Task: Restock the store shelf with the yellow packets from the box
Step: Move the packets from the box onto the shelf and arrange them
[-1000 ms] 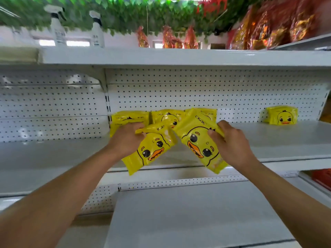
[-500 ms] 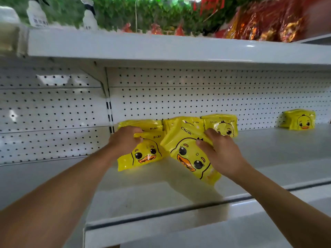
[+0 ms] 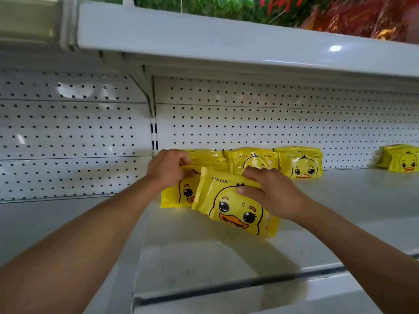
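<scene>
My right hand [image 3: 271, 191] grips the top edge of a yellow duck-face packet [image 3: 235, 211], which stands tilted on the white shelf [image 3: 226, 257]. My left hand [image 3: 169, 167] holds the top of another yellow packet [image 3: 179, 193] just left of it, partly behind the first. Behind them, several yellow packets lean in a row against the pegboard: a stack [image 3: 208, 156], one in the middle [image 3: 251, 159] and one to the right [image 3: 301, 163]. The box is out of view.
More yellow packets [image 3: 402, 158] sit at the shelf's far right. An upper shelf [image 3: 226, 44] overhangs close above, carrying red packages [image 3: 374, 19] and green foliage. A bracket [image 3: 145, 87] and upright divide the pegboard back wall on the left.
Both hands have moved the two packets further into the shelf and lowered them onto its surface, turning them more upright. The camera has come closer and lower.
</scene>
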